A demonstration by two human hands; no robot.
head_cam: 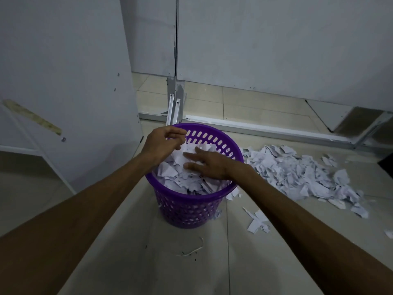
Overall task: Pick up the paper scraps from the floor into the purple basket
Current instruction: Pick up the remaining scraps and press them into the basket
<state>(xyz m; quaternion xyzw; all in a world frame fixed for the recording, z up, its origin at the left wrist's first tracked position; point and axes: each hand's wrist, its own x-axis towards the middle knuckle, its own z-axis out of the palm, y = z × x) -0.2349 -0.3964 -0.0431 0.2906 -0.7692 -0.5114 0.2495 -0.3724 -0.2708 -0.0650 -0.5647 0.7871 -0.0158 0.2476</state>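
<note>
A: Quick one. Where's the basket?

B: Purple basket (pixel 191 206) stands upright on the tiled floor (pixel 119 248), centre of my view, heaped to the rim with white paper scraps (pixel 182 179).

A: Hands?

B: Both over the basket mouth. My right hand (pixel 207 165) lies flat on the heap, fingers straight and spread, pressing the scraps, gripping nothing. My left hand (pixel 161 142) is over the far-left rim, fingers curled; looks like it pinches a scrap at the fingertips, but I can't tell for sure.

A: What's on the floor?

B: A big pile of scraps (pixel 297 173) right of the basket, reaching almost to its side. A smaller cluster (pixel 257 222) lies nearer me, apart from the pile. One thin paper strip (pixel 194 250) in front of the basket.

A: Background?

B: Grey panels (pixel 276 50) behind, metal rail (pixel 265 128) along the floor.
</note>
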